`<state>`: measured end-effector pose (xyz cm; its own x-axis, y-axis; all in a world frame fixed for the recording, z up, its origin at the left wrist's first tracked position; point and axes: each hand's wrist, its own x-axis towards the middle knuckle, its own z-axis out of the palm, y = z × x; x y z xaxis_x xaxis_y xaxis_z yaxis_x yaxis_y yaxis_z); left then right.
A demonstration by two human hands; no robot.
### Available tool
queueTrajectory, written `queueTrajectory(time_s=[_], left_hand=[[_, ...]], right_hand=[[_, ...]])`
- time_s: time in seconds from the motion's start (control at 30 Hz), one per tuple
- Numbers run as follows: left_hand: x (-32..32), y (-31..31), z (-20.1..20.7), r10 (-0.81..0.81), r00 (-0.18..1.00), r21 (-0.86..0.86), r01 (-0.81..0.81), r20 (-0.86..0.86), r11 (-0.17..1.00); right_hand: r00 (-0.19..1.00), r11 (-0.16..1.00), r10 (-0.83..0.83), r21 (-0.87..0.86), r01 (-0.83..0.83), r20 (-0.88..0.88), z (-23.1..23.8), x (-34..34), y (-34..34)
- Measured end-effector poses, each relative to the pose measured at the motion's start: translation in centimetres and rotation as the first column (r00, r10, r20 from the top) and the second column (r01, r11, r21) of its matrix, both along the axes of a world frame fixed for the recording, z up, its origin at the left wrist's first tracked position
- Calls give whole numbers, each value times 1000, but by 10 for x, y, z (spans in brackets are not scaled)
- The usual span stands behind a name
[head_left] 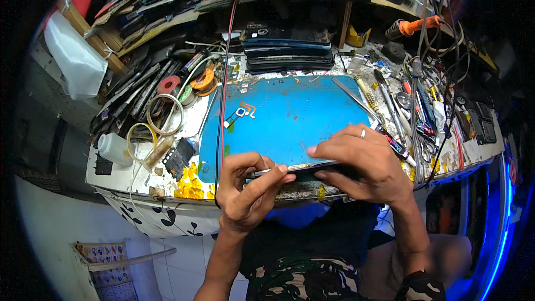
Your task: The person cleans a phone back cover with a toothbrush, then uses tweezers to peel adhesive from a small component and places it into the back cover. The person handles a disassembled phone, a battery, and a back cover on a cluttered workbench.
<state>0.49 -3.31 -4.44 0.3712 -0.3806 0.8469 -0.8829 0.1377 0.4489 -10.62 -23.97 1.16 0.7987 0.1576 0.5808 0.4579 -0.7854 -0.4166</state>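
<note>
Held edge-on above the near edge of the blue work mat (278, 122) is a thin, dark phone (304, 168). My left hand (249, 189) pinches its left end between thumb and fingers. Around its right end curls my right hand (365, 164), a ring on one finger, the thumb underneath and a fingertip raised just above the edge. The phone's flat faces are mostly hidden from this angle. On the mat beyond my left hand lies a small flex cable (241, 113) with a square white part and orange strips.
Stacked phones (287, 50) stand behind the mat. Tape rolls (204, 82) and a white bottle (114, 149) sit left. Tweezers (351, 96), pens and other tools crowd the right, below an orange-handled soldering iron (421, 25). A red-black cable (225, 89) hangs down across the mat's left side.
</note>
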Motion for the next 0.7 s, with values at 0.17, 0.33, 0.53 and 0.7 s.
queueTrajectory(time_s=[0.17, 0.33, 0.53, 0.7], left_hand=[[0, 1, -3, -6, 1000, -6, 6, 14, 1000], [6, 4, 6, -55, 998, -20, 56, 41, 998], [23, 14, 21, 52, 998, 282, -60, 35, 958], [25, 21, 25, 51, 999, 372, -52, 13, 927]], right_hand=[[993, 989, -117, -89, 117, 7, 2, -15, -3], [981, 965, -139, -203, 165, 138, -5, -19, -4], [940, 923, -203, -267, 277, 275, -22, -2, 2], [970, 913, -176, -339, 225, 168, -23, -11, 2]])
